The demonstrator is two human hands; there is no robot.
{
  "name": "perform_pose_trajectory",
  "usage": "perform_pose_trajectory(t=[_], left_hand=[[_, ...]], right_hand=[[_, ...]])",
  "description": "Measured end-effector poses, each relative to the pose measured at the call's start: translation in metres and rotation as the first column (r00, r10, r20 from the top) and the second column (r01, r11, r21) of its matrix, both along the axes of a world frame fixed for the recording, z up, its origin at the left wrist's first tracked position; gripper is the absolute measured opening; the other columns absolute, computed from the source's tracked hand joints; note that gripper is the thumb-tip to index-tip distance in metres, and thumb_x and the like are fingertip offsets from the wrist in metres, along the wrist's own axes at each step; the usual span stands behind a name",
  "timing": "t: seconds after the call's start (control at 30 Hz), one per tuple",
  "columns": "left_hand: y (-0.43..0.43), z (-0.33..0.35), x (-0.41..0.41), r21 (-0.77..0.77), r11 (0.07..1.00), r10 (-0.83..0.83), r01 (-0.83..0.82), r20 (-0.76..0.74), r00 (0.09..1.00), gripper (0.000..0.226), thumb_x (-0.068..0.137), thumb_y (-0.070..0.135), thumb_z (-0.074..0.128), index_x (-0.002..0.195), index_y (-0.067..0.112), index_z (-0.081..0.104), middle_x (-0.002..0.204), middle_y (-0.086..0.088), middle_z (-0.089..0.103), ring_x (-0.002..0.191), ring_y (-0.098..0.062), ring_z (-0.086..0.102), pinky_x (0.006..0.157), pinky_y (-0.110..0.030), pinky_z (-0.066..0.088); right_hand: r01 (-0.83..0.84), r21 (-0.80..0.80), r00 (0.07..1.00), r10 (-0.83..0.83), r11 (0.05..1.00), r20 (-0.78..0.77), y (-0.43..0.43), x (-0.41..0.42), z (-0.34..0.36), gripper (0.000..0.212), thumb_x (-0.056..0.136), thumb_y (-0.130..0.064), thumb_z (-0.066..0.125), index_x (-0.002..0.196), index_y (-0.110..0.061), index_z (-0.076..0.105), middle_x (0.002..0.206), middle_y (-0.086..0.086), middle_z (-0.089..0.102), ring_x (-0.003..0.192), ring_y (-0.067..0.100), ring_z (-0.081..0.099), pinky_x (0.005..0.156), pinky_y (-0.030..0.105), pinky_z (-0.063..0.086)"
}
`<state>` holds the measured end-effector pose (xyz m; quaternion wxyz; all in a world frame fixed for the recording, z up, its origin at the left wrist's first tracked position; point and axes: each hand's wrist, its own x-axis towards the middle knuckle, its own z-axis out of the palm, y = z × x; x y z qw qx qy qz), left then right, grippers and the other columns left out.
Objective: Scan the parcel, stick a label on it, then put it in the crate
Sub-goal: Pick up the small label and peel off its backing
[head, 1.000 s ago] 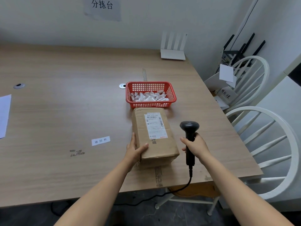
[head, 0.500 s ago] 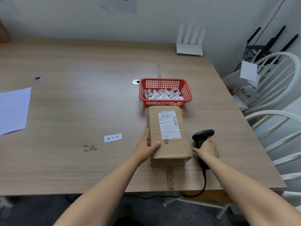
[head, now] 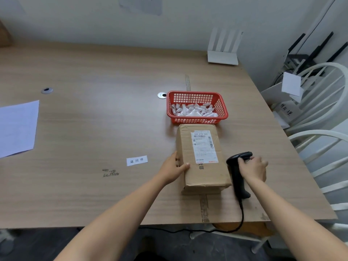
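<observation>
Lying flat on a pale wood-grain table [head: 84,119], long side running away from the near edge: a brown cardboard parcel [head: 202,172], white shipping label [head: 204,146] face up. Taking the parcel as landmark. Just beyond its far end, nearly touching: a red mesh basket [head: 224,108] holding a heap of small white paper pieces [head: 194,111]. Left of the parcel, apart from it: a small white printed tag [head: 136,160] stuck to the table, some dark scuff marks nearer the front edge, and well off to the left a white paper sheet [head: 17,129] at the table's side. Far beyond, against the wall: a white router [head: 223,57] with upright antennas.

Left hand [head: 172,169] pressed against the parcel's left side, thumb hooked over the top edge, fingers flat along the wall of the box. Right hand [head: 253,169] right of the parcel, curled loosely over the head of a black handheld scanner [head: 238,172], fingers partly spread; scanner lying on the table just beside the parcel's right side, cable [head: 242,215] trailing over the near edge.

Right of the parcel, a narrow strip of bare table, then the table's right edge, then white spindle-back chairs [head: 323,113] close against it. Left of the parcel, wide bare tabletop. Grey-white wall behind, with a paper sign [head: 141,4] partly cut off.
</observation>
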<state>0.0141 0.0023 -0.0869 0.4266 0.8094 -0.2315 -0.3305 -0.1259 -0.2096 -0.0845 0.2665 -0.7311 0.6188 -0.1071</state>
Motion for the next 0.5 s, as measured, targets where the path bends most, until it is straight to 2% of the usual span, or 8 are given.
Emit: perform_pose_trajectory(t=[0.03, 0.1, 0.2, 0.3, 0.4, 0.43, 0.5], left_hand=[[0.001, 0.0, 0.002, 0.01, 1.0, 0.012, -0.012, 0.011, 1.0, 0.063, 0.085, 0.03, 0.059, 0.139, 0.013, 0.031, 0.137, -0.011, 0.047, 0.116, -0.026, 0.055, 0.093, -0.03, 0.041], [0.004, 0.0, 0.008, 0.028, 0.999, 0.037, -0.038, 0.032, 0.999, 0.064, 0.087, 0.031, 0.057, 0.14, 0.011, 0.029, 0.137, -0.012, 0.047, 0.115, -0.027, 0.055, 0.093, -0.034, 0.043], [0.013, -0.002, 0.02, 0.064, 0.996, 0.055, -0.06, 0.075, 0.996, 0.057, 0.088, 0.029, 0.054, 0.138, 0.009, 0.035, 0.135, -0.013, 0.05, 0.113, -0.026, 0.056, 0.095, -0.036, 0.045], [0.031, -0.009, 0.036, 0.109, 0.989, 0.084, -0.104, 0.175, 0.981, 0.044, 0.087, 0.024, 0.055, 0.128, 0.01, 0.048, 0.13, -0.011, 0.053, 0.113, -0.024, 0.056, 0.096, -0.036, 0.045], [0.055, -0.02, 0.054, 0.15, 0.973, 0.123, -0.176, 0.312, 0.942, 0.038, 0.087, 0.016, 0.052, 0.125, 0.011, 0.05, 0.132, -0.007, 0.047, 0.114, -0.024, 0.054, 0.095, -0.037, 0.045], [0.064, -0.025, 0.061, 0.156, 0.964, 0.148, -0.214, 0.352, 0.924, 0.039, 0.087, 0.014, 0.051, 0.126, 0.01, 0.05, 0.132, -0.008, 0.046, 0.115, -0.025, 0.052, 0.094, -0.037, 0.045], [0.079, -0.036, 0.074, 0.197, 0.94, 0.18, -0.279, 0.409, 0.895, 0.04, 0.087, 0.012, 0.052, 0.127, 0.01, 0.049, 0.132, -0.01, 0.046, 0.118, -0.028, 0.048, 0.095, -0.04, 0.044]], right_hand=[[0.008, -0.08, 0.993, 0.001, 0.997, 0.12, 0.004, 0.006, 0.011, 0.039, 0.082, -0.024, 0.06, 0.11, 0.001, 0.049, 0.121, 0.029, 0.049, 0.109, 0.042, 0.049, 0.089, 0.045, 0.044], [-0.061, -0.17, 0.949, 0.11, 0.984, 0.294, 0.017, 0.024, 0.036, 0.024, 0.082, -0.016, 0.057, 0.1, 0.001, 0.056, 0.105, 0.025, 0.06, 0.101, 0.036, 0.053, 0.084, 0.041, 0.043], [-0.341, -0.198, 0.847, 0.392, 0.919, 0.359, 0.05, 0.059, 0.067, 0.014, 0.084, -0.014, 0.057, 0.09, -0.002, 0.062, 0.086, 0.012, 0.064, 0.08, 0.023, 0.055, 0.07, 0.029, 0.041], [-0.568, -0.221, 0.702, 0.607, 0.793, 0.372, 0.094, 0.097, 0.082, 0.011, 0.083, -0.012, 0.059, 0.087, -0.004, 0.065, 0.081, 0.004, 0.061, 0.075, 0.015, 0.055, 0.065, 0.018, 0.04], [-0.718, -0.124, 0.621, 0.71, 0.685, 0.332, 0.139, 0.131, 0.062, 0.012, 0.081, -0.01, 0.059, 0.088, -0.004, 0.068, 0.078, 0.002, 0.061, 0.072, 0.013, 0.054, 0.06, 0.012, 0.036], [-0.743, -0.055, 0.619, 0.717, 0.667, 0.319, 0.154, 0.141, 0.048, 0.014, 0.082, -0.01, 0.058, 0.089, -0.004, 0.067, 0.079, 0.003, 0.063, 0.072, 0.014, 0.054, 0.063, 0.014, 0.039], [-0.729, 0.104, 0.674, 0.683, 0.677, 0.282, 0.177, 0.156, 0.016, 0.02, 0.082, -0.012, 0.056, 0.098, -0.005, 0.065, 0.092, 0.009, 0.069, 0.079, 0.017, 0.056, 0.075, 0.027, 0.047]])
